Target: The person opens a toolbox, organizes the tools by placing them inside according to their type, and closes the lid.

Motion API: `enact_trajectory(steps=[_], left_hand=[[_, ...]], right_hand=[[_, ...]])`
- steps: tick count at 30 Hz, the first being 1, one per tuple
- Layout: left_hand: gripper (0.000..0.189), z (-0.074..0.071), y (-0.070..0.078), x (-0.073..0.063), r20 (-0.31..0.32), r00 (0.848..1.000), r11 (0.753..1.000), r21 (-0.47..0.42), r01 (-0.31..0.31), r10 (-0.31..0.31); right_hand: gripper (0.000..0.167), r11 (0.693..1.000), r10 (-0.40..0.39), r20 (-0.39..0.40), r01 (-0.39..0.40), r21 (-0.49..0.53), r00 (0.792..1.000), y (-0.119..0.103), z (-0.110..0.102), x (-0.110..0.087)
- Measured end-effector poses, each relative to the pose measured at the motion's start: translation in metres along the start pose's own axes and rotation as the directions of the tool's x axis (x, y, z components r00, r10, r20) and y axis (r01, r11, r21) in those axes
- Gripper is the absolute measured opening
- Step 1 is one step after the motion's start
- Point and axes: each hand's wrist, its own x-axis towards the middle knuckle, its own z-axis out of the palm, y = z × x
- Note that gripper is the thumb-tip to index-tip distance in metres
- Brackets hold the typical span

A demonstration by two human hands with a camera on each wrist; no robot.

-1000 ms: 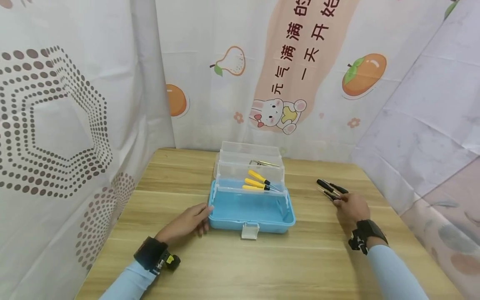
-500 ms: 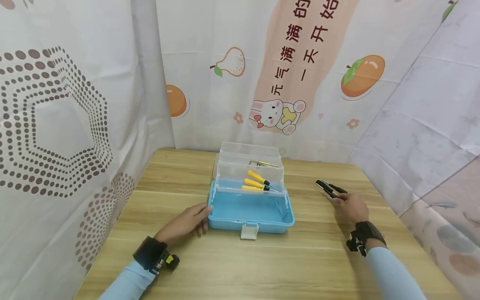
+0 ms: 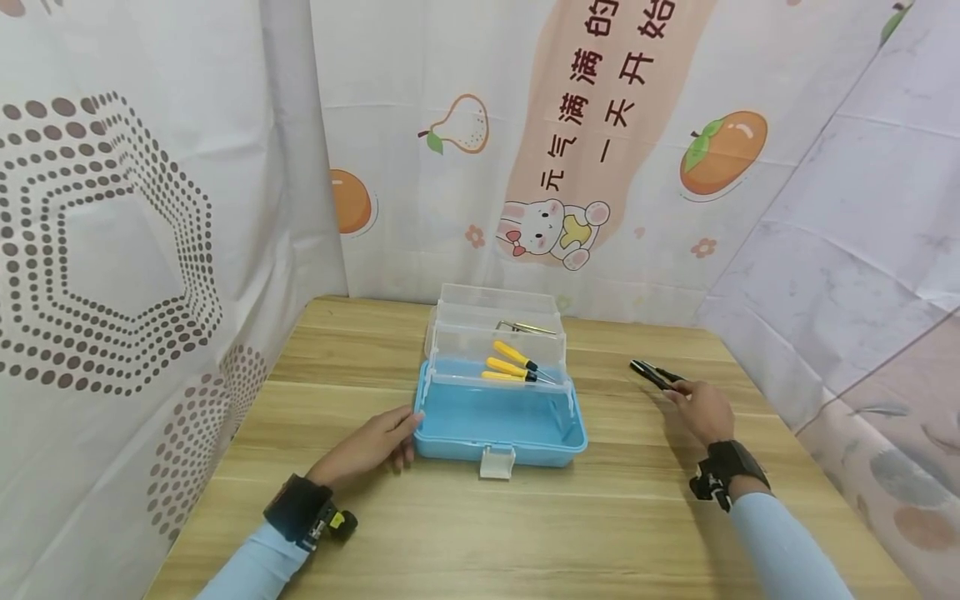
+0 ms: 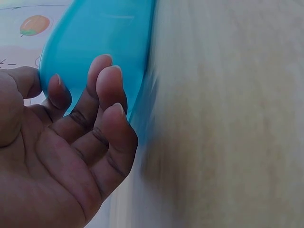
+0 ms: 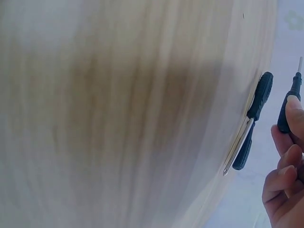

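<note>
In the head view my left hand (image 3: 375, 446) holds the left front corner of a light blue toolbox (image 3: 495, 454), thumb at the rim and the other fingers outside the wall. The left wrist view shows bent fingers against the blue wall (image 4: 109, 33). At the right side of the table, my right hand (image 3: 708, 412) pinches a black-handled screwdriver (image 5: 287, 111) between thumb and fingers, its thin shaft pointing away from the palm. Beside it, in the right wrist view, another black screwdriver (image 5: 261, 97) with a bare metal shaft lies on the table, over a further black handle (image 5: 243, 154).
Clear tiered trays (image 3: 498, 312) stand raised at the toolbox's back. Yellow screwdrivers (image 3: 507, 367) lie in the lower tray, and brass-coloured metal pieces (image 3: 534, 328) higher up. A white latch (image 3: 497, 462) hangs at the front. Patterned curtains (image 3: 405, 167) enclose the wooden table (image 3: 420, 542).
My right hand has taken up one black screwdriver, which now overlaps the others in the head view. My left hand has stayed at the toolbox corner.
</note>
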Motion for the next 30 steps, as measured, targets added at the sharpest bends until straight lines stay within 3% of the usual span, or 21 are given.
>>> enact_trajectory(steps=[30], left_hand=[[0.044,0.0,0.0,0.0,0.002,1.0,1.0,0.006,0.001,-0.001]], right_hand=[[0.026,0.993,-0.055,-0.062,0.061,0.099,0.997,-0.038,0.006,0.022]])
